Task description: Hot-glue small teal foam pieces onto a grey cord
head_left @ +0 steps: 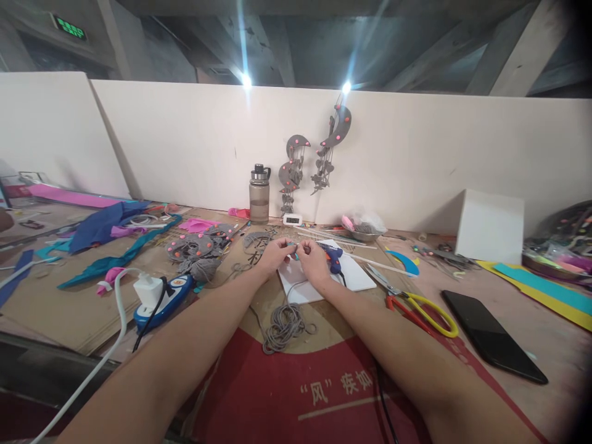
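- Head view: where the two forearms converge, the left hand [274, 257] and the right hand [313, 264] meet nearly tip to tip, both closed in a fine pinch.
- Held between them, a small teal piece [291, 245] is mostly hidden; its long axis cannot be told, nor which hand bears the firmer grip.
- Toward the person from both hands, the coil of grey cord [284, 327] lies loose between the forearms; one strand runs away from the coil, over the white board [361, 279], toward the hands. Whether it joins the teal piece cannot be seen.
- Just beside the right hand, on its outer side, rests the blue glue gun [333, 258]; the right hand is clearly the nearer, and no finger is seen on the gun. Its front end is obscured, so its direction is uncertain.
- Farther right of the right hand, the scissors [416, 300] lie aslant, blades pointing away and inward toward the hands, handles toward the person.
- Left of the left hand, well apart, sits a cluster of grey pieces with coral dots [198, 243].
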The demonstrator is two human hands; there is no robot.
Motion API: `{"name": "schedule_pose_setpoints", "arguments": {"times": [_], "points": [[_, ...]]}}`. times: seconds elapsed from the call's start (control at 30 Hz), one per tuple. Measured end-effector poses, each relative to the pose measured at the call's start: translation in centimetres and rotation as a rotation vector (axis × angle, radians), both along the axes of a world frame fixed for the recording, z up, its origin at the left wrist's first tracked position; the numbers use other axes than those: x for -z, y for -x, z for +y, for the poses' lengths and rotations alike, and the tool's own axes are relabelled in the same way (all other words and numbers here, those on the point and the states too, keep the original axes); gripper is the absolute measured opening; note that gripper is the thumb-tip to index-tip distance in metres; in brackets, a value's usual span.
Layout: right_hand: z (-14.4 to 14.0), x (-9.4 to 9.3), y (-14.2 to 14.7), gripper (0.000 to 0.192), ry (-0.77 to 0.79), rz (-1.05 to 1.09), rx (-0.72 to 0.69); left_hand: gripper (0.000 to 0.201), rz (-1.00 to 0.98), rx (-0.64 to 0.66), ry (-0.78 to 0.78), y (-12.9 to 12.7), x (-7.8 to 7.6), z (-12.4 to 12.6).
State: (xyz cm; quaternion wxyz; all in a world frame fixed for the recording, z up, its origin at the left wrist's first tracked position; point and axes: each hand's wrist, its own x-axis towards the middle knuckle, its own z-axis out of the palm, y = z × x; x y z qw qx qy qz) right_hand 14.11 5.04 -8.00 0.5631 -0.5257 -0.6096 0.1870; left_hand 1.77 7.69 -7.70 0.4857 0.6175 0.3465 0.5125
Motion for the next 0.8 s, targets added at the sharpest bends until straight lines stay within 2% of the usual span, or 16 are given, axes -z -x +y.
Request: {"name": "schedule_pose_setpoints", "arguments": {"times": [0.37,0.5,0.8], "points": [[0.3,0.2,-0.1,0.016,-0.008,-0.016,0.013,0.023,0.003,0.024,-0.011,0.1,0.1,0.2],[0.2,-0.2,-0.2,0.015,-0.021,-0.03,0.036,0.024,0.024,-0.001,-0.042,0.4,-0.7,0.0],[-0.2,-0.7,0.1,0.015,-0.041,-0.066,0.049,0.024,0.145,0.087,-0.024,1.7,-2.2,0.2]]}}
